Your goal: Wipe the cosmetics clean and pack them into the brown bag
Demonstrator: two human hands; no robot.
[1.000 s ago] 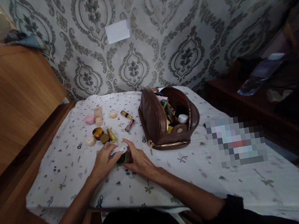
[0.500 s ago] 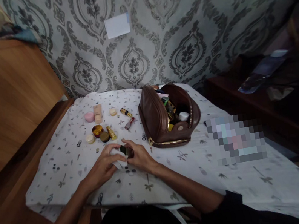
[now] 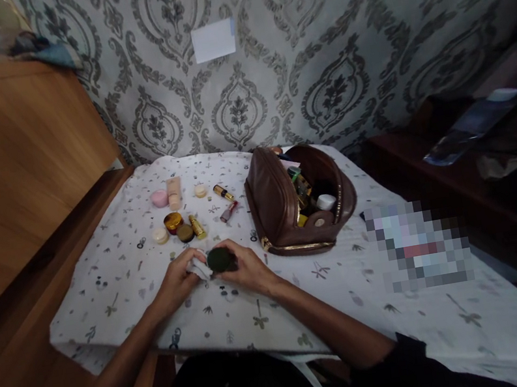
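My left hand pinches a crumpled white cloth above the near part of the table. Beside it, my right hand grips a round dark green object, its flat face showing. Beyond my hands lie a gold-lidded jar, a dark gold jar, a small gold bottle and a cream jar. Farther back are a pink jar, a beige tube, a gold and black tube and a red-capped tube.
An open brown bag full of small containers stands right of my hands on the patterned white cloth-covered table. A blurred flat item lies farther right. A wooden cabinet borders the left, and a plastic bottle is at right.
The dark green object has turned and now shows its round face, in my right hand. The white cloth has come away from around it, in my left hand. The view has shifted slightly.
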